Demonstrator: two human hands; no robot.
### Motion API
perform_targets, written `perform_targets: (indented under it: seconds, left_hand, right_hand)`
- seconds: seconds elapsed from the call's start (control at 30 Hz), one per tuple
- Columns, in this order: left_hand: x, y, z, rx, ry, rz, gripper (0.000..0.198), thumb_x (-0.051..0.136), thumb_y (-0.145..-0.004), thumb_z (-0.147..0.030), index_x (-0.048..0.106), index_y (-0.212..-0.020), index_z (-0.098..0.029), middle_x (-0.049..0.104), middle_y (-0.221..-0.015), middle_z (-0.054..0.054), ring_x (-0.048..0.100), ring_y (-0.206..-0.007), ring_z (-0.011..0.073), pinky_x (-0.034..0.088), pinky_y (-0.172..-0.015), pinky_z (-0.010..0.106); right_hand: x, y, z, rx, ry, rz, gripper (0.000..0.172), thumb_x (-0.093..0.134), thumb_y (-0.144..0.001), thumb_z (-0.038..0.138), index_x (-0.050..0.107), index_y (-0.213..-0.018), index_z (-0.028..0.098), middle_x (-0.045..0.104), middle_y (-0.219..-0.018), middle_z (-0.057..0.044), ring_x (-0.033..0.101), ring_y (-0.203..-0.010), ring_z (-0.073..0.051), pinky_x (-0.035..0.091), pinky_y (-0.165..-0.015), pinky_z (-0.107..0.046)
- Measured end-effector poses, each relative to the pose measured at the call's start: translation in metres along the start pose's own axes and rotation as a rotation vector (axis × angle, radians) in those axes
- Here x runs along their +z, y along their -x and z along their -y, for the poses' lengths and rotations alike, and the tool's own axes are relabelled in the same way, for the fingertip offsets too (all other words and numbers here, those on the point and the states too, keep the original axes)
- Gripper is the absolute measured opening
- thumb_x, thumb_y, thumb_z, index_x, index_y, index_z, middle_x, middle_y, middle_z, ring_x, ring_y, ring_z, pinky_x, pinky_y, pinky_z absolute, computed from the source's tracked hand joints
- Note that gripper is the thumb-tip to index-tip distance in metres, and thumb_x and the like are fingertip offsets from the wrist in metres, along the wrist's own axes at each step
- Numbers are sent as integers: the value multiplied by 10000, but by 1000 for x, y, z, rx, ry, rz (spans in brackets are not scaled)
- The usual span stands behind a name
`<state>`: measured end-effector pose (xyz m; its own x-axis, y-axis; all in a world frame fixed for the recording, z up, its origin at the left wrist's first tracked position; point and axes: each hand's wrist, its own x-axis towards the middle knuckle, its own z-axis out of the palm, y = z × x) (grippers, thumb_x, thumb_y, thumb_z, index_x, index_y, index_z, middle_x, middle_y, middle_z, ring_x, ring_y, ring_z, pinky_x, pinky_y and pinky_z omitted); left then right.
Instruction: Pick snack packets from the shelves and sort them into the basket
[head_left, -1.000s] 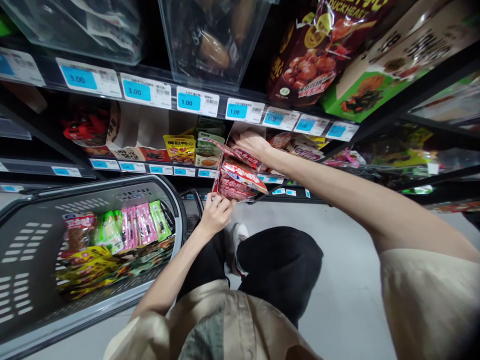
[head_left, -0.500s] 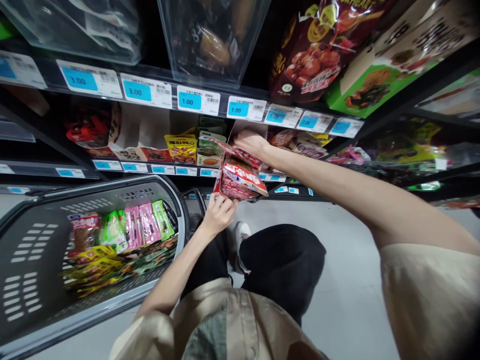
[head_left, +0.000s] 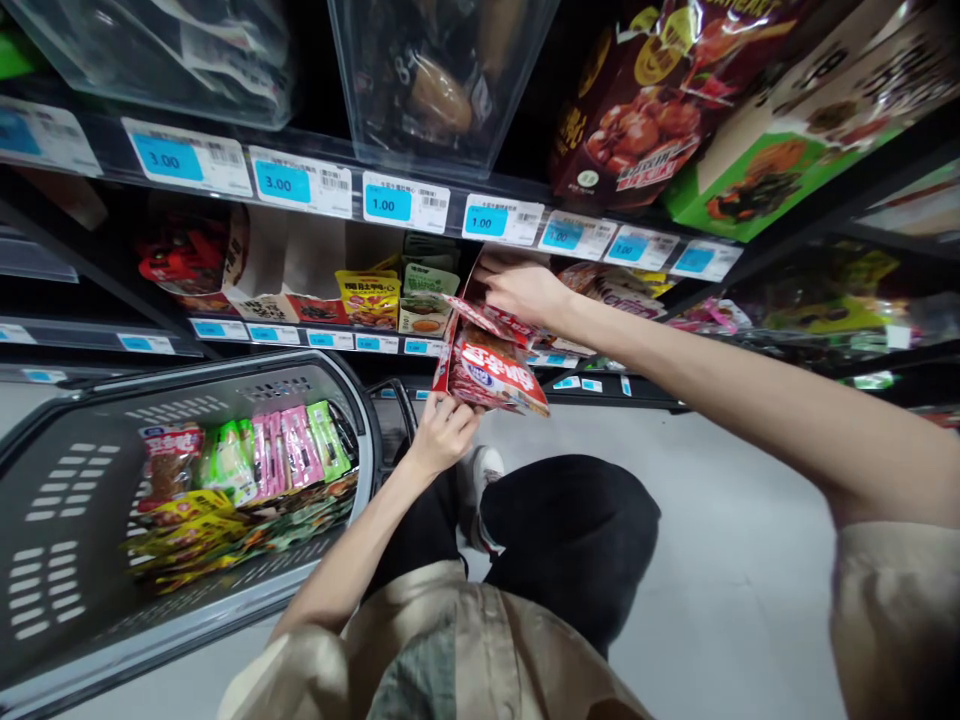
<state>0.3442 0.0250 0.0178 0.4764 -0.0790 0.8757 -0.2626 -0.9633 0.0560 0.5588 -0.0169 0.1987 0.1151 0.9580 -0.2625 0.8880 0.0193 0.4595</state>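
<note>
A red cardboard display box [head_left: 442, 362] of red-and-white snack packets [head_left: 495, 372] is tilted forward over the front of the lower shelf. My left hand [head_left: 448, 435] grips its low front edge from below, fingers curled over the cardboard. Reaching in at the back of the box, my right hand [head_left: 529, 290] has bent fingers, partly hidden behind the upper packets; what they close on does not show. Left of the box stand green packets [head_left: 429, 280] and yellow snack pouches [head_left: 369, 298] in their own cartons.
A grey shopping basket [head_left: 82, 600] with several pink, green and yellow snack packs stands at left. Its black handle [head_left: 401, 400] is near my left hand. Above my hands runs a shelf edge with price tags [head_left: 405, 203]. My knee [head_left: 577, 540] is below.
The box and its packets have shifted slightly right and down in view, the packets tipping further outward. My right hand has moved slightly right; my left hand keeps its grip.
</note>
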Motion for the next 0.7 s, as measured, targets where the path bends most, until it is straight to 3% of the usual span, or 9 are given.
perform_targets:
  seconds: [0.17,0.27,0.7]
  left_hand:
    - [-2,-4,0,-8,-12,-20,229,541,-891,-34,721,-985,-139,590,-713,47,492,-774,200,396,-748,388]
    - [-3,-5,0,-13,-6,-17,240,529,-892,-26,715,-1008,-126,598,-712,50,502,-790,204,425,-767,399]
    - [-1,-4,0,-13,-9,-3,265,549,-883,-21,696,-1057,-156,590,-722,38,524,-779,205,427,-793,400]
  right_hand:
    - [-5,11,1,132,-63,-23,451,303,-1012,72,635,-1315,39,588,-1432,-264,635,-1204,-339,530,-860,-422]
    - [-4,10,2,211,-140,-36,491,281,-1017,57,543,-1432,45,570,-1478,-244,676,-1151,-325,539,-838,-408]
    - [1,-3,-3,243,-300,-26,452,333,-1018,67,594,-1387,69,633,-1424,-214,651,-1248,-310,526,-967,-385]
